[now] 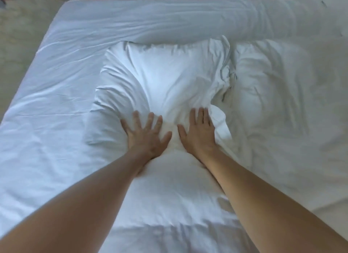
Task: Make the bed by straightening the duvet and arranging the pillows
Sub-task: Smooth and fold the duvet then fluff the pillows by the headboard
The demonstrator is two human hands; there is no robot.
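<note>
**Inspector:** Start at the left. What is the condition of the bed surface?

**Assistant:** The white sheet (56, 86) left of the fingers lies fairly flat with light creases. Whether that layer is sheet or duvet, I cannot tell for certain.

**Inspector:** The hands?

**Assistant:** The left hand (146, 135) lies flat on the near end of the centre pillow (160, 79), fingers spread and straight, pinching nothing. Just right of it, the right hand (199, 132) presses the same pillow, fingers straight and held closer together. The thumbs point toward each other, near but apart.

**Inspector:** Pillow position?

**Assistant:** The centre pillow extends away beyond the fingertips, dented under the palms, its case bunched into a loose fold (220, 120) touching the right hand's outer edge.

**Inspector:** Right of the fingers?

**Assistant:** A second pillow (271, 83) lies beside the first, touching it at a crumpled seam, rumpled and unsmoothed. Beyond both, a long white roll (178, 24) runs across the far side.

**Inspector:** Progress?

**Assistant:** My judgement: mid-task. One pillow is being flattened; the second, the bunched case and final alignment remain outstanding.
</note>
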